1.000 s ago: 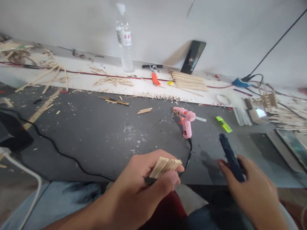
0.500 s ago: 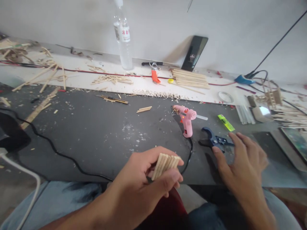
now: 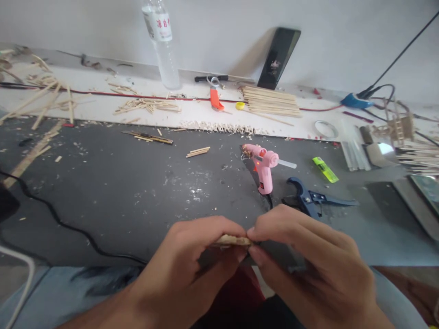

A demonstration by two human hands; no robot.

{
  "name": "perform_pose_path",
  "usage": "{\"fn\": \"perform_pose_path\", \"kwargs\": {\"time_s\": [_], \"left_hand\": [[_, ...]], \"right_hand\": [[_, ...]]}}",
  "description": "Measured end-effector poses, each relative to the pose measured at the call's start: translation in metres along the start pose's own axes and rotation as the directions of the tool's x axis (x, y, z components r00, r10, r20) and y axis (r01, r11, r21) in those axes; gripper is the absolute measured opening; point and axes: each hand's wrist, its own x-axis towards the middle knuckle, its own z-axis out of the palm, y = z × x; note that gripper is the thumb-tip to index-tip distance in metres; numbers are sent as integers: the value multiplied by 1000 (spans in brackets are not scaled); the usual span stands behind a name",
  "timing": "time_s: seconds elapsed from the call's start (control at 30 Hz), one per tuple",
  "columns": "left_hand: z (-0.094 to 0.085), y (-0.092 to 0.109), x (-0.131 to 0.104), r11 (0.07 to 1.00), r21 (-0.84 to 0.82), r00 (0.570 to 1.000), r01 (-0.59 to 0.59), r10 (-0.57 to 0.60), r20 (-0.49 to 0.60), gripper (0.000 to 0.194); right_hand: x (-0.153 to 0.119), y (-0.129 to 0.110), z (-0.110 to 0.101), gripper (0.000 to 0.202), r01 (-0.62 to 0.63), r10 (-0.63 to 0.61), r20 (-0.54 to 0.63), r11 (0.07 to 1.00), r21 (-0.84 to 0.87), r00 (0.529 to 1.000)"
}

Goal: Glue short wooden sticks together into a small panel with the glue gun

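Well, the left hand (image 3: pixel 192 256) clamps the short wooden sticks (image 3: pixel 231 240) near the front edge of the table (image 3: pixel 154 192), the right hand (image 3: pixel 318 260) pinching their right end. Evening them seems the current step; the next move likely calls for gentle pressure.

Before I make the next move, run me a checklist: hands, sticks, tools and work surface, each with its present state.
1. Left hand gripping the stick bundle: ok, held between thumb and fingers.
2. Right hand at the bundle: ok, fingertips at its right end.
3. Stick ends flush: cannot tell, fingers hide much of the bundle.
4. Glue gun lit: ok, an orange light glows on its side; nozzle heat cannot be told.
5. Blue cutter out of hand: ok, lying on the table right of the glue gun.
6. Dark table free of debris: not ok, crumbs are scattered over it.
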Motion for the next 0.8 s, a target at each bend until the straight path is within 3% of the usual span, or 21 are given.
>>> {"fn": "perform_pose_path", "kwargs": {"time_s": [0.23,0.6,0.8], "left_hand": [[-1,-3,3,994,90,996,-60,65,-56,19],[-2,-4,0,989,143,999,43,-47,27,16],[0,-10,-4,985,174,998,-7,-4,67,13]], "right_hand": [[-1,4,-1,16,-57,57,13,998,21,998],[-8,7,2,18,-18,10,-53,987,-158,999],[-11,12,7,14,-32,31,-8,984,-174,999]]}}
